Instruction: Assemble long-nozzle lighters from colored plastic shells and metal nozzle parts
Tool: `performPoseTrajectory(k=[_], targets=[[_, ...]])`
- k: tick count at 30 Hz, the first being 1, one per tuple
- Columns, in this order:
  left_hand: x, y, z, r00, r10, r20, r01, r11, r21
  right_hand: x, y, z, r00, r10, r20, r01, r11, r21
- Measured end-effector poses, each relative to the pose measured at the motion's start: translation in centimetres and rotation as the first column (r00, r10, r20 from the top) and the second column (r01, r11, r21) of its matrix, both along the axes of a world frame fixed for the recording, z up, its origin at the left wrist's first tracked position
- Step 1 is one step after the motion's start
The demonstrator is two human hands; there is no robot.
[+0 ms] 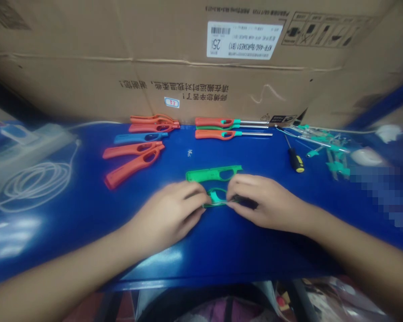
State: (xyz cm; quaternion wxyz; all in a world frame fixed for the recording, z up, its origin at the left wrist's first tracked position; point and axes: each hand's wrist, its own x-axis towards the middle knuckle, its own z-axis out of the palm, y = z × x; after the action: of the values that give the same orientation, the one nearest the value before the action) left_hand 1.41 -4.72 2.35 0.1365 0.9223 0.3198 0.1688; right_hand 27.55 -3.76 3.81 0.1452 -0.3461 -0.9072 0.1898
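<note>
My left hand (176,209) is closed on a green lighter shell (218,191) with a teal trigger (215,197) in it. Facing it, my right hand (263,199) pinches a thin pale wire (218,204) at the shell's front end. The fingers hide most of the shell and the wire's ends. Just beyond both hands lies another green shell half (208,174), flat on the blue table (201,250). Finished-looking lighters with an orange handle (210,134) and metal tubes rest farther back.
Several orange shells (130,167) and a blue shell (139,137) lie at left. A screwdriver (295,161) and a heap of teal-and-metal lighter parts (336,154) are at right. Coiled white cable (33,185) lies far left. A cardboard wall (121,40) closes off the back.
</note>
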Motion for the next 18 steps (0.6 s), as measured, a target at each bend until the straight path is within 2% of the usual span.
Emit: performPoseTrajectory(k=[5, 14, 18], targets=[[0.1, 0.1, 0.0, 1.0, -0.017, 0.024, 0.018, 0.999, -0.034, -0.1, -0.1, -0.1, 1.0, 0.002, 0.03, -0.004, 0.999, 0.038], [-0.1, 0.2, -0.5, 0.997, -0.033, 0.066, 0.036, 0.998, -0.054, -0.3, -0.3, -1.0, 0.988, -0.147, -0.04, 0.147, 0.989, -0.002], [-0.1, 0.2, -0.5, 0.997, -0.026, 0.076, 0.031, 0.998, -0.062, -0.1, -0.2, -0.8, 0.99, -0.112, -0.086, 0.109, 0.993, -0.039]])
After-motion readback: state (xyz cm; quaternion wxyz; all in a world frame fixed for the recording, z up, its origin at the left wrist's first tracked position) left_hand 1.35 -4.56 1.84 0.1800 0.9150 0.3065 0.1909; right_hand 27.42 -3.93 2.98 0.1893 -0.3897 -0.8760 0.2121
